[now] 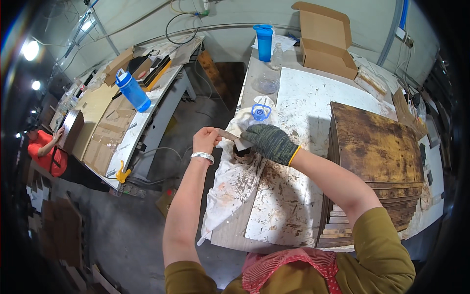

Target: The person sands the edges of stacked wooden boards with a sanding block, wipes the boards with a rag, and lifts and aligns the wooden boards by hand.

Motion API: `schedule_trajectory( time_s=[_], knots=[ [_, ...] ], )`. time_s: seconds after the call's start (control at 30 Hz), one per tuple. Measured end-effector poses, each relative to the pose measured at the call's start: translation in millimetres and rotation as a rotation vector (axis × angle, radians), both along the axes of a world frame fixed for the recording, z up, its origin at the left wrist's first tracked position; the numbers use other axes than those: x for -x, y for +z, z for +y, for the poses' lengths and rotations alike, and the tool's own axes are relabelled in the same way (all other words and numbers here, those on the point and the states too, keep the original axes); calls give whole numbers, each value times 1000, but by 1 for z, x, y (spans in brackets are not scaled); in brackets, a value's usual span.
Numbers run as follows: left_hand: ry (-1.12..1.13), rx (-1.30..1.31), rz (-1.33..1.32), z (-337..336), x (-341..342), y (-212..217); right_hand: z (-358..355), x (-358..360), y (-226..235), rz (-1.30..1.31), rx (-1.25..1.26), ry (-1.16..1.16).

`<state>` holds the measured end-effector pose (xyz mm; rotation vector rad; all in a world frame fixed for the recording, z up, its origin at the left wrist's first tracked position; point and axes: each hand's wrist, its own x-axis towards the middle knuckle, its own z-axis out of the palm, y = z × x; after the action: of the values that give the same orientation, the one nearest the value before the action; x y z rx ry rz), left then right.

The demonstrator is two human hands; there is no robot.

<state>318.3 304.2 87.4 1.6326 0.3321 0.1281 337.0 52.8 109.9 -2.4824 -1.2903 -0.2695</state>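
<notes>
My left hand (205, 141), bare with a band at the wrist, is closed round one end of a thin, flat scraper-like tool (228, 134). The tool's pale grey wider end reaches over a small dark-mouthed container (243, 155), stained brown outside. My right hand (272, 143), in a dark green knit glove with a yellow cuff, is closed beside that grey end; its fingertips are hidden, so what it grips cannot be made out. Under the container lies a white cloth (227, 196) with brown stains. A clear container with a blue handled top (261, 112) stands just beyond.
To the right rises a stack of brown-stained wooden boards (377, 142). Farther back are a blue bottle (264, 43), a clear bottle (277, 56) and an open cardboard box (327, 54). Across the aisle, a second table (134, 142) bears another blue bottle (133, 92); a person in red (47, 152) works there.
</notes>
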Motion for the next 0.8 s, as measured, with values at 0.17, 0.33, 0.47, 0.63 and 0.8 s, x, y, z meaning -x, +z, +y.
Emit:
schedule_trajectory(
  time_s=[0.17,0.33,0.47,0.63,0.8],
  knots=[
    [153,125,-23,14,8,-3,-6,17,10,332,-53,-300],
    [198,643,-49,19,36,-29,-1,48,2,1753,-1143,-325],
    [192,853,-23,-16,56,-53,7,67,-12,2021,-1444,-232],
    [342,825,-62,-40,60,-57,7,85,-20,2103,-1450,-167],
    [293,539,1,-41,67,-44,2,91,-20,2134,-1540,-238]
  ],
)
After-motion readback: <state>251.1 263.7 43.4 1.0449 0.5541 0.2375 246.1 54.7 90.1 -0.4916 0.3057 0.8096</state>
